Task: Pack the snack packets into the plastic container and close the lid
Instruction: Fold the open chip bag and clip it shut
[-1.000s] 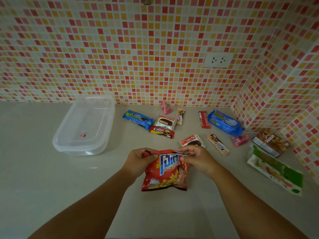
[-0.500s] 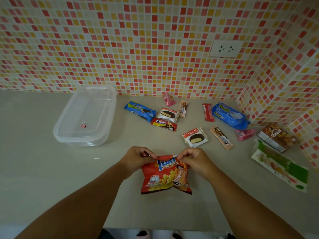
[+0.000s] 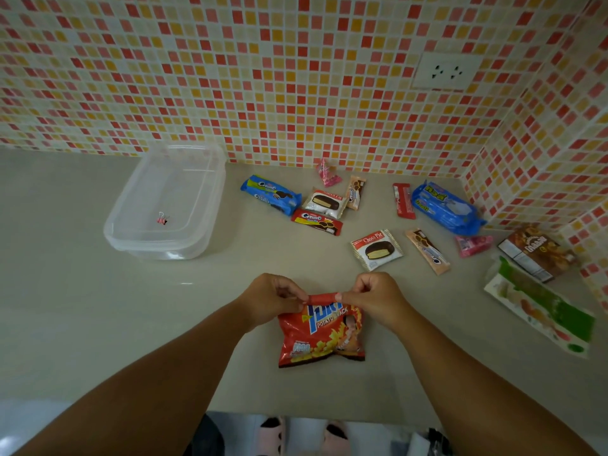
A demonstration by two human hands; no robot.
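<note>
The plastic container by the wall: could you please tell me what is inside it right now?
Inside the plastic container lies only a small pink binder clip. No snack packets are in it yet. Its walls are see-through, so nothing inside is hidden.

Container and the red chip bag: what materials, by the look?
Container: clear, slightly frosted plastic, probably rigid; the counter and a small binder clip show through it.
Chip bag: thin glossy printed film, likely plastic or foil laminate; it crinkles and its top edge is rolled.

Both forearms reach forward over the counter edge, the left hand (image 3: 274, 296) and right hand (image 3: 373, 296) each pinching an end of the red snack bag's (image 3: 320, 337) rolled top.
</note>
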